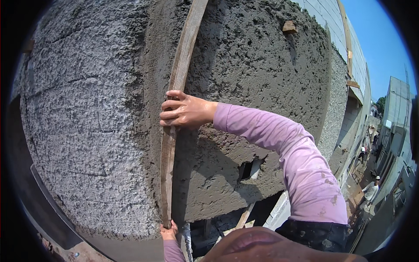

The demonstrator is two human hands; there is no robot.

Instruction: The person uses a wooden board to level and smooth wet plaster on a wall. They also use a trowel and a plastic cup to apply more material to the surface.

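right hand (pixel 185 111) clamped around the middle of a long, weathered wooden straightedge board (pixel 179 83), pressed upright against the wet grey plastered wall (pixel 244 65). left hand (pixel 168 231) gripping the board's near lower end, pink sleeve (pixel 301 161) stretching right.

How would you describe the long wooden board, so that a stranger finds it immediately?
Start at the big grey plastered wall. A long, narrow wooden straightedge runs upright across it, between dry pale plaster and darker wet mortar. The right hand grips its middle and the left hand its lower end; it is the only plank held.
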